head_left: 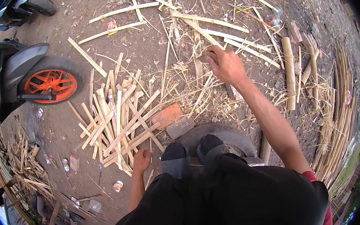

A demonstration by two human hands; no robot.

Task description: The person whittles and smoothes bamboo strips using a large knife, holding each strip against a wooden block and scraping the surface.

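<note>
The right hand, out over shavings, is closed round a brown object too hidden to identify. The left hand is loosely curled beside split bamboo strips; I cannot tell whether it grips the thin sliver beside it. Between the hands lies an orange brick; farther out, a bamboo pole at right and a motorcycle wheel at left

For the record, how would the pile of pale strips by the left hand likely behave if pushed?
The pile would probably shift and spread rather than move as one, since its strips cross loosely with no tie visible. Each strip is likely light for its length, being thin and narrow. They seem unlikely to roll, as they look flat-sided.
</note>
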